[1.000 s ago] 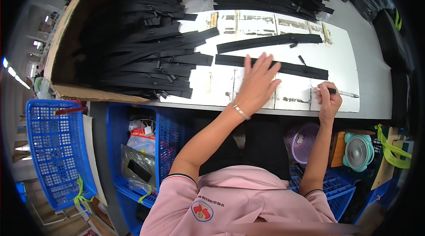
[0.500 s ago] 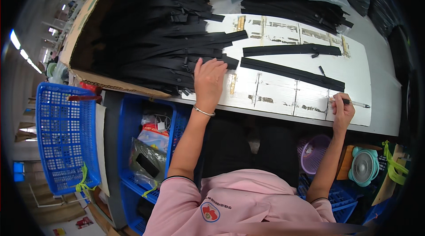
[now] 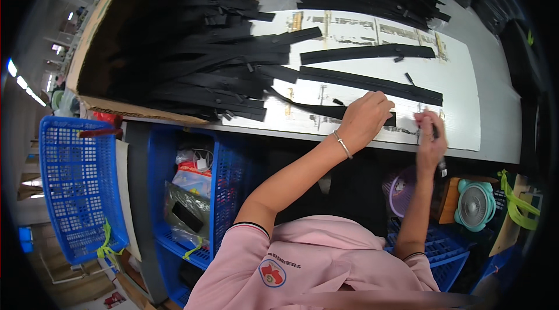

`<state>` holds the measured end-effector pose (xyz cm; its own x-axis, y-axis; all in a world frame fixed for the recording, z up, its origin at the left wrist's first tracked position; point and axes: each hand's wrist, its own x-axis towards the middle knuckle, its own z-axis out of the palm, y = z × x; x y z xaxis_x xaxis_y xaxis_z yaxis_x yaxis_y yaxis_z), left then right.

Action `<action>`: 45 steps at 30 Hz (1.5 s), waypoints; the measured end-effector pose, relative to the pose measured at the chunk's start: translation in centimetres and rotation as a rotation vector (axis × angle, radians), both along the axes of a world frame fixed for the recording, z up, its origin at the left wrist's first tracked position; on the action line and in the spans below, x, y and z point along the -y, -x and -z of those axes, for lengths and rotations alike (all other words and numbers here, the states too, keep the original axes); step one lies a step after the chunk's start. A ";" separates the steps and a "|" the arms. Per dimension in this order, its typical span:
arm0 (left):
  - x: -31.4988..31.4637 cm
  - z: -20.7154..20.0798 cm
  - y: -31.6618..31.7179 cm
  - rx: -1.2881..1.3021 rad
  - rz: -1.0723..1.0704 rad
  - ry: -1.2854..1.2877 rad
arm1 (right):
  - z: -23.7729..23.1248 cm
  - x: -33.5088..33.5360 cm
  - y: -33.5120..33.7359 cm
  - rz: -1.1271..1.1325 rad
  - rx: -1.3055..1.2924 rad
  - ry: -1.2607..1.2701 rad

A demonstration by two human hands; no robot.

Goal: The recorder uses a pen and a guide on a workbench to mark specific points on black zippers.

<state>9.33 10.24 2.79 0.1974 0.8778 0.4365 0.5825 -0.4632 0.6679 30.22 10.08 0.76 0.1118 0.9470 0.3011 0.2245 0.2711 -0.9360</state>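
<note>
Zippers point(image 3: 367, 51) lie on the board point(image 3: 460, 112) and in the box point(image 3: 131, 107) (left)

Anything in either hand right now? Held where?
Left hand: black zipper, held near its right end. Right hand: pen, one end jutting out below; blur hides the exact grip point.

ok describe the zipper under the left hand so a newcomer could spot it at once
Right of the brown cardboard box lies a flat white board. Near its front edge, find a long black zipper strip, curving towards the box. Unlike the two black strips just beyond, it lies under the left hand.
</note>
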 end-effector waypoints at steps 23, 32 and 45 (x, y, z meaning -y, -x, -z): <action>9.2 1.6 9.3 -0.385 -0.430 0.061 | 2.4 3.1 -5.2 0.288 0.945 -0.460; 9.4 1.7 10.0 -0.312 -0.440 0.034 | -3.7 2.9 1.5 0.157 0.657 -0.233; 9.2 1.8 10.3 -0.228 -0.441 0.006 | -2.1 -0.4 17.1 -0.369 0.154 0.122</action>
<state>-0.97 1.05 0.97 -0.1035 0.9017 0.4199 0.8538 -0.1360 0.5025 13.07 10.46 2.83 -0.2795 0.9448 0.1709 0.2731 0.2489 -0.9292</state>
